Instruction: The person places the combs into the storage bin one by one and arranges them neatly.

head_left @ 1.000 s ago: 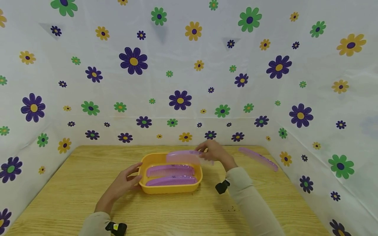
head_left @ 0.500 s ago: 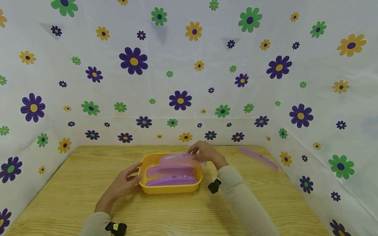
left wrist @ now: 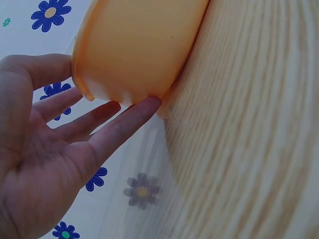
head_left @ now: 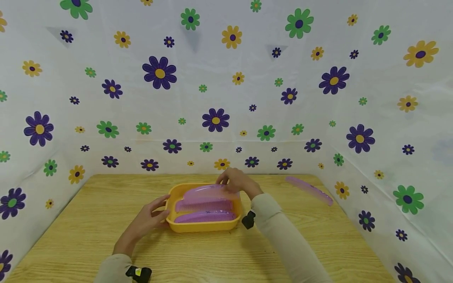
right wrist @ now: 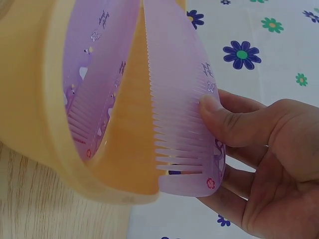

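Note:
A yellow plastic basin [head_left: 203,226] sits on the table with two purple combs in it; the nearer comb [head_left: 205,216] lies along the front side, the other comb [head_left: 191,206] just behind it. My right hand [head_left: 238,182] pinches a third, paler purple comb [right wrist: 182,99] between thumb and fingers by its spine. In the right wrist view its teeth face into the basin, and one end is close over the rim. My left hand [head_left: 150,220] touches the basin's left end with spread, mostly straight fingers; in the left wrist view the fingertips [left wrist: 153,102] rest against the outer wall.
Another purple comb [head_left: 309,190] lies slanted on the wooden table [head_left: 198,259] toward the back right. White flower-printed sheets [head_left: 219,59] stand at the back and along both sides.
My right hand has moved left with the comb, bringing it from over the basin's right back corner to over its back half. The left hand has stayed at the basin.

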Action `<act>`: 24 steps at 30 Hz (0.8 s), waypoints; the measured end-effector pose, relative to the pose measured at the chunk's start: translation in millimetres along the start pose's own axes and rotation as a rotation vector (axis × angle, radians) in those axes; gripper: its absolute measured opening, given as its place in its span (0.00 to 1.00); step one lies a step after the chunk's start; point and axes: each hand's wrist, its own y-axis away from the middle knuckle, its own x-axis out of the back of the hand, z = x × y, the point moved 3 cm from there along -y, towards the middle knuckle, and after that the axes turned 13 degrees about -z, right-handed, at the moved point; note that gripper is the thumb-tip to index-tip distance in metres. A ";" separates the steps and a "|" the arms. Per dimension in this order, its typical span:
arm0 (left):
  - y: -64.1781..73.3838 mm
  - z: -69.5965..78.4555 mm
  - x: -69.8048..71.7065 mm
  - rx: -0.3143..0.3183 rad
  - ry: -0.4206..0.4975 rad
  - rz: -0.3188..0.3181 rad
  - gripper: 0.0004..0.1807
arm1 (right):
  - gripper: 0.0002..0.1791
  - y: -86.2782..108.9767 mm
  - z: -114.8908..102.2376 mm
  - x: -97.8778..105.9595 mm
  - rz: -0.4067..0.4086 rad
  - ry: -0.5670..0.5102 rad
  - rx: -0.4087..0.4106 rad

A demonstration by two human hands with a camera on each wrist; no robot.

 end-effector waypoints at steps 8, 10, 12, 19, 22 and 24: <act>-0.5 -1.4 0.6 -0.005 -0.005 -0.003 0.36 | 0.16 -9.6 -3.5 -5.9 -0.040 -0.007 -0.025; -0.5 -1.5 0.4 -0.003 -0.005 -0.005 0.36 | 0.16 -12.0 -2.8 -7.1 -0.051 -0.013 -0.032; -0.5 -1.6 0.1 0.002 -0.002 -0.005 0.36 | 0.16 -14.3 -1.8 -8.0 -0.064 -0.023 -0.034; -0.9 -1.7 -0.2 0.004 0.007 -0.008 0.36 | 0.15 -22.7 2.5 -10.3 -0.098 -0.053 -0.050; -0.8 -1.8 0.2 0.001 0.012 -0.008 0.36 | 0.15 -26.9 5.0 -11.7 -0.106 -0.040 -0.069; -0.8 -1.9 0.3 0.002 0.012 -0.009 0.36 | 0.15 -29.4 6.6 -12.8 -0.113 -0.030 -0.083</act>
